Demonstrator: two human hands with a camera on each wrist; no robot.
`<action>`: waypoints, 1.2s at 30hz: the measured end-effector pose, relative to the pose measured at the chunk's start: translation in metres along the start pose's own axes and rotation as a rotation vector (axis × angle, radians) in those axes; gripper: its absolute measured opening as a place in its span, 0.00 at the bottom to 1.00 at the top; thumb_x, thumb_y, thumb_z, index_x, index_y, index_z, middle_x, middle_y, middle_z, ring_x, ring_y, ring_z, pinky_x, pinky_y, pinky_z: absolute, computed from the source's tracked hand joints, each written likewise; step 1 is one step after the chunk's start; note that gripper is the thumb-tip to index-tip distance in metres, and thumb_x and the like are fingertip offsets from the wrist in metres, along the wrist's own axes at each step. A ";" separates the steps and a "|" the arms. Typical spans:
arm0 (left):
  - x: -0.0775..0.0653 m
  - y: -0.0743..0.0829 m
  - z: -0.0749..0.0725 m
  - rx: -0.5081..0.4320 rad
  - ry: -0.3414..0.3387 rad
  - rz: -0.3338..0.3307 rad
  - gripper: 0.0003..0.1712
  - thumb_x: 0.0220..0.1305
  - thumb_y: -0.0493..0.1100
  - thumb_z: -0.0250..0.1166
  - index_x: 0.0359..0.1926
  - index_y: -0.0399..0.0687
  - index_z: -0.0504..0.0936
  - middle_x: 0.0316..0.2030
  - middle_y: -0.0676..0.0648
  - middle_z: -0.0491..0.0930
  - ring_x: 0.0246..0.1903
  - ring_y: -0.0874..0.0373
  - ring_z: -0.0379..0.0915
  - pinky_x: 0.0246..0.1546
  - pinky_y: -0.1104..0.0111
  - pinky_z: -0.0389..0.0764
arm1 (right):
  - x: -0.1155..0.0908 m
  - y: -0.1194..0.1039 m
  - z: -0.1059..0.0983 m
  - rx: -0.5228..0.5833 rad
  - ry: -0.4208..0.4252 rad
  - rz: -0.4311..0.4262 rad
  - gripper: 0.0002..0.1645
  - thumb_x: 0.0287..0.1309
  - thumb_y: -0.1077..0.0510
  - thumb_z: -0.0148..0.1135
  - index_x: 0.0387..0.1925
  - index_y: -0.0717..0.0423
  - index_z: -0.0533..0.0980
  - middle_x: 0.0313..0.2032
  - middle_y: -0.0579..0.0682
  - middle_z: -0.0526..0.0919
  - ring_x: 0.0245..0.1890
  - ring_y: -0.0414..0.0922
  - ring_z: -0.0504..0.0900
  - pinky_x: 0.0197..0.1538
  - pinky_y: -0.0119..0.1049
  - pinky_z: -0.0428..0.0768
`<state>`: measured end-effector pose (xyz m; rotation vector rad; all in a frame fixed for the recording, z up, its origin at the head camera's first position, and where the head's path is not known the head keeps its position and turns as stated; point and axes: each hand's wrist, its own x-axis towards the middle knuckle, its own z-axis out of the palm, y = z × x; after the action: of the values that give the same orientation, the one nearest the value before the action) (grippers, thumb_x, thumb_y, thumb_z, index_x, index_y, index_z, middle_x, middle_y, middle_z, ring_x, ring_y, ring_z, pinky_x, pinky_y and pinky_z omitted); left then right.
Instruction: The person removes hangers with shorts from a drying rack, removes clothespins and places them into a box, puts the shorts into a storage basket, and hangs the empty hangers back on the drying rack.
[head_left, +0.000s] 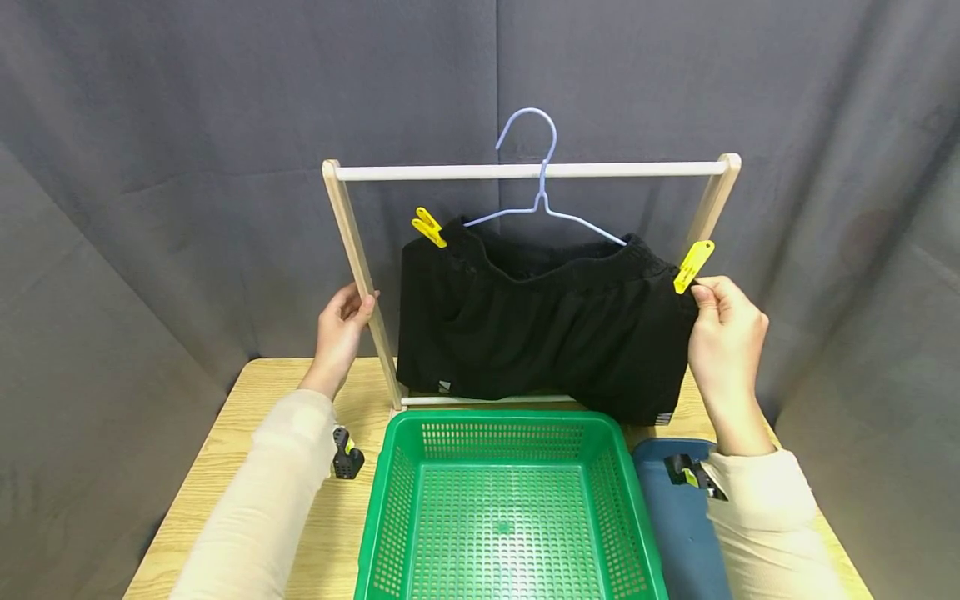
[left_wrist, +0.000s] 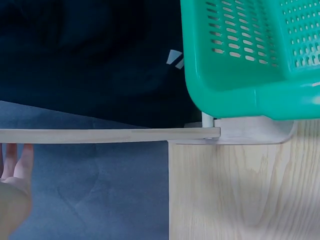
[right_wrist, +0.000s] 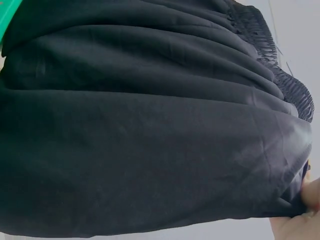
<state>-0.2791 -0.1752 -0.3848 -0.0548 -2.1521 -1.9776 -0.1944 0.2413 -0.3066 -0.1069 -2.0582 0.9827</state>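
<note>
Black shorts spread across a pale blue hanger, with one yellow clothespin at the left of the waistband and another yellow clothespin at the right. The hanger's hook rises above the rack's white rod, its neck crossing the rod in the head view. My left hand holds the left wooden post of the rack, thumb in front. Just below the right clothespin, my right hand pinches the side edge of the shorts; its fingertips are partly hidden in the right wrist view.
A green perforated basket stands on the wooden table in front of the rack. Right of it lies a blue tray, partly under my right forearm. Grey curtains close off the back and sides.
</note>
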 end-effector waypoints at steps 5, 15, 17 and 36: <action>-0.001 0.002 -0.003 -0.003 0.004 -0.020 0.26 0.76 0.40 0.54 0.69 0.34 0.66 0.62 0.34 0.72 0.51 0.60 0.73 0.47 0.73 0.76 | -0.004 -0.001 -0.011 0.008 0.007 -0.013 0.10 0.68 0.64 0.59 0.35 0.70 0.80 0.29 0.59 0.82 0.26 0.32 0.63 0.32 0.28 0.60; -0.002 -0.001 -0.012 0.023 0.069 0.003 0.24 0.74 0.41 0.56 0.66 0.35 0.70 0.59 0.37 0.74 0.48 0.67 0.73 0.43 0.75 0.78 | -0.025 -0.005 -0.028 0.056 0.002 -0.047 0.09 0.66 0.66 0.59 0.32 0.72 0.78 0.20 0.26 0.64 0.24 0.33 0.63 0.30 0.29 0.59; -0.005 -0.002 -0.015 0.042 0.067 0.018 0.24 0.75 0.42 0.56 0.66 0.36 0.71 0.59 0.37 0.74 0.50 0.64 0.74 0.44 0.74 0.78 | -0.031 -0.005 -0.029 0.064 -0.002 -0.048 0.09 0.67 0.67 0.59 0.31 0.72 0.77 0.21 0.28 0.65 0.24 0.33 0.63 0.30 0.29 0.59; -0.057 -0.010 -0.042 -0.005 0.055 0.088 0.23 0.75 0.42 0.56 0.63 0.32 0.73 0.49 0.57 0.83 0.50 0.65 0.76 0.50 0.73 0.77 | -0.087 0.018 -0.033 0.084 -0.174 0.034 0.07 0.65 0.71 0.58 0.29 0.67 0.77 0.24 0.35 0.72 0.29 0.32 0.66 0.34 0.25 0.62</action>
<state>-0.2192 -0.2111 -0.4023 -0.0927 -2.0743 -1.9132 -0.1185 0.2391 -0.3637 -0.0124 -2.1751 1.1317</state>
